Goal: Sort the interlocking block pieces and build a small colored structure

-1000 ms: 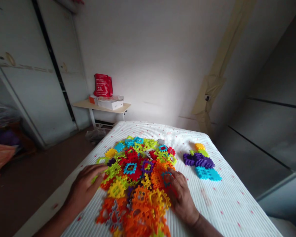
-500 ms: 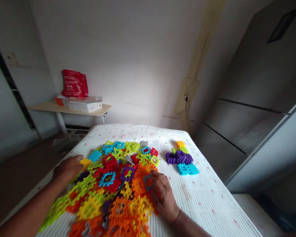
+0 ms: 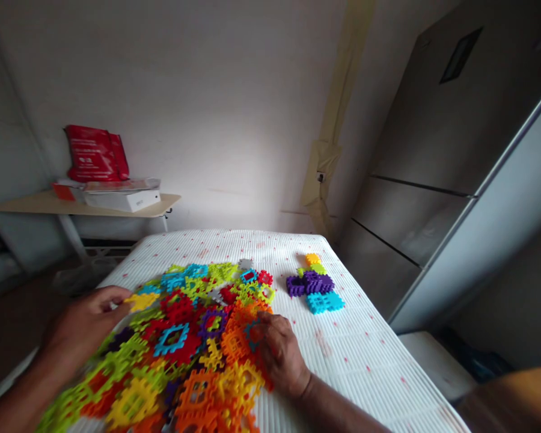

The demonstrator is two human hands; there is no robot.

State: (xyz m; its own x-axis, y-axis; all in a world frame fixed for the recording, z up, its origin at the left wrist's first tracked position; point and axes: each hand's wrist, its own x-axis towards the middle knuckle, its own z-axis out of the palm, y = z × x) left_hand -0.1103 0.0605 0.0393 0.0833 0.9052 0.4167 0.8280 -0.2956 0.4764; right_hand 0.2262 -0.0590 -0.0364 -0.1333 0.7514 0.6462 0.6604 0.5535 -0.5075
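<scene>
A heap of toothed plastic building tiles [image 3: 180,304] in several colours covers the left of the table. At the heap's left edge, my left hand [image 3: 88,316] pinches a yellow building tile [image 3: 142,300] between thumb and fingers. My right hand [image 3: 282,355] rests on the heap's right side with its fingers curled down. Beside those fingertips lies a blue tile [image 3: 252,334], partly covered, among orange tiles [image 3: 234,344]; what the fingers hold, if anything, is hidden. Apart on the right sit stacked purple tiles [image 3: 315,282], light blue tiles [image 3: 325,302] and a yellow tile [image 3: 312,258].
A white dotted cloth [image 3: 342,361] covers the table. Behind on the left, a small desk [image 3: 31,203] bears a white box [image 3: 130,199] and a red bag [image 3: 97,153]. A grey fridge [image 3: 401,150] stands on the right. A blurred orange-brown shape [image 3: 518,400] shows bottom right.
My view has swung right. The left hand has lifted the yellow tile, which now shows flat and clear of the fingers' cover. The right hand stays on the heap. A blurred shape has appeared bottom right.
</scene>
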